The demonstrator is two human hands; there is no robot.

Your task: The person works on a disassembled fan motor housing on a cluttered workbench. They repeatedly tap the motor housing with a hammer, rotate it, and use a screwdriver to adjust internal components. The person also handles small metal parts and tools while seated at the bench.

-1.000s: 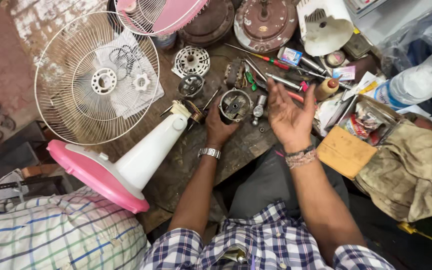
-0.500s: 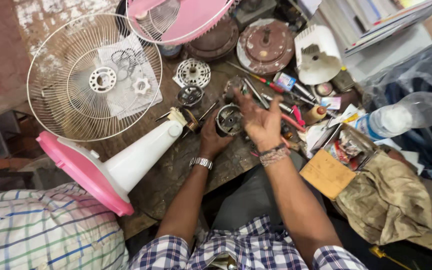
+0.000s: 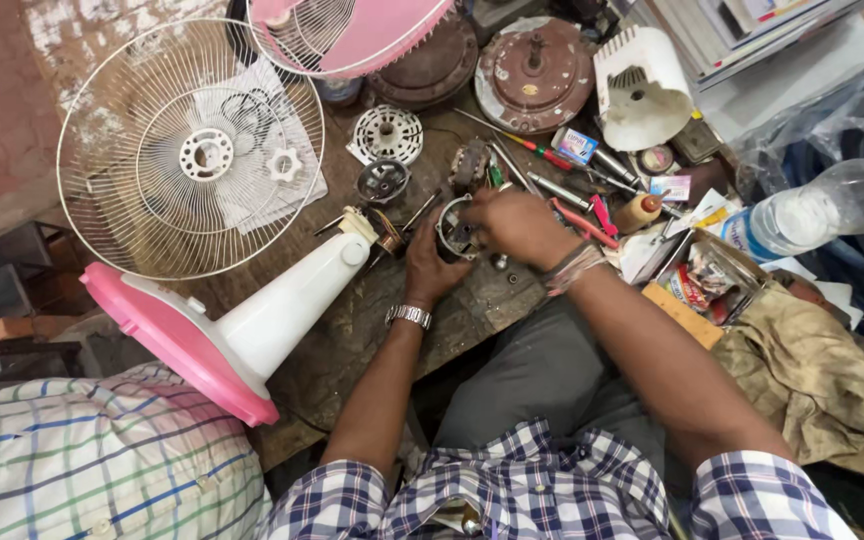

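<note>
Motor core (image 3: 455,231), small and round with dark windings, sits on the worn worktop (image 3: 352,340) just right of the fan stand's white neck (image 3: 287,305). Left hand (image 3: 432,268) cups it from below, fingers wrapped round the housing, likely to steady it. Right hand (image 3: 519,226) lies over its top edge, fingers curled and pinched; what they pinch is hidden. Right of the motor: small blue-and-white carton (image 3: 578,145), round tan bottle with red cap (image 3: 642,210), clear plastic bottle with blue-and-white label (image 3: 802,215), flat orange-brown packet (image 3: 687,315)
</note>
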